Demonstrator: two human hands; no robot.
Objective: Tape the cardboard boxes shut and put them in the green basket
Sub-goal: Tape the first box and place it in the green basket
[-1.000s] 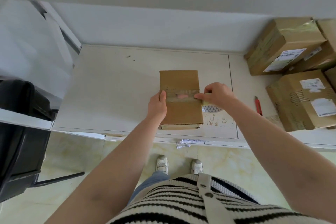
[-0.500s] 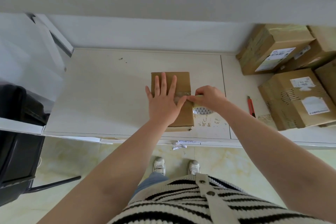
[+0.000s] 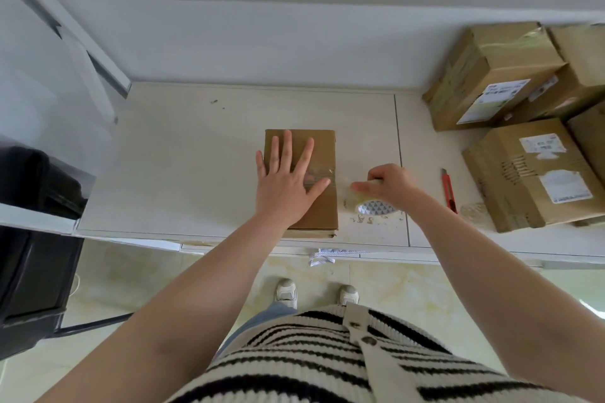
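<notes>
A: Head view first. What is the biggest thing here?

B: One pale surface [image 3: 183, 154] against a white wall, with a seam running front to back right of centre. Left of it stands one black chair [image 3: 29, 239].

A: And the boxes?

B: Five that I can count. Four form a stack of boxes [image 3: 523, 121] at the right end of the surface, several with white labels; some run out of the picture, so there may be more. One small box [image 3: 322, 147] lies flat on its own in the middle of the surface, near the front edge, well apart from the stack.

A: The hands?

B: Two. The left hand [image 3: 288, 183] lies flat on top of the small box, fingers straight and spread, pressing on a strip of clear tape [image 3: 322, 172] that crosses the lid. The right hand [image 3: 389, 183] is just right of the box, fingers curled round one tape roll [image 3: 371, 203], with the tape stretched between roll and box.

A: Anything smaller?

B: One red knife [image 3: 449, 188] lies on the surface between the right hand and the stack. One scrap of crumpled tape [image 3: 473, 210] sits by the nearest stacked box. Two pale shoes [image 3: 317, 293] show on the tiled floor below.
</notes>
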